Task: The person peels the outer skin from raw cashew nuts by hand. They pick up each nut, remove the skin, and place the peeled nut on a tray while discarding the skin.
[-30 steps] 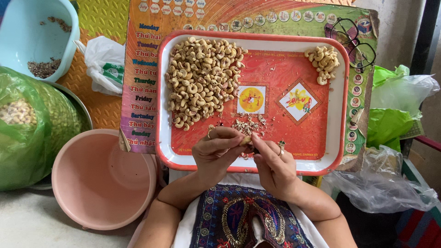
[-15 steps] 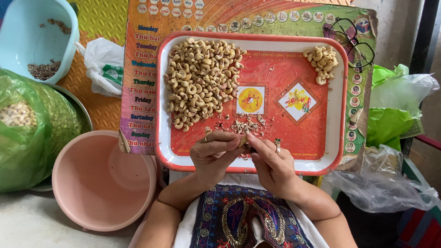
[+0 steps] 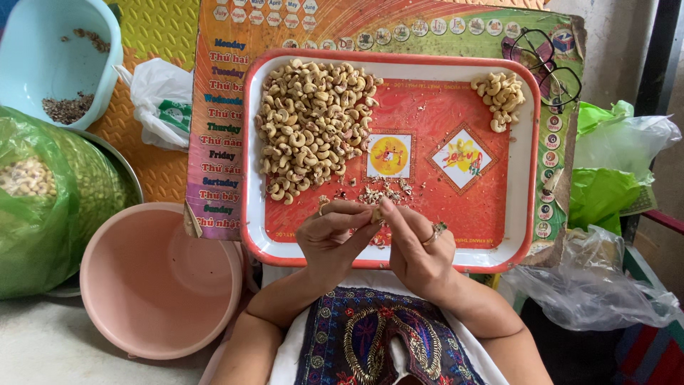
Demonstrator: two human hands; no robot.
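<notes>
Head view: one person seated, both hands over the near edge of a tray.
Left hand: fingers curled, tips pinched on a cashew held between both hands.
Right hand: thumb and forefinger pressed on the same cashew from the other side; a ring on one finger.
Cashew: small, pale, partly hidden by fingertips, held just above the tray's near middle.
Tray: red with a white rim, rectangular, two printed diamond panels at its middle.
Big pile: pale nuts heaped over the tray's left half.
Small pile: a handful of nuts at the tray's far right corner, well apart from the big pile.
Scraps: brown skin bits scattered just beyond the fingers, near the tray's middle.
Board: coloured printed sheet lying under the tray.
Glasses: dark-framed, on the board just beyond the tray's far right corner.
Pink tub: round, beside the left forearm.
Blue bowl: far left, brown scraps inside.
Green bag: at left, nuts showing through.
White bag: crumpled, between blue bowl and board.
Clear bags: crumpled, at right of the tray.
</notes>
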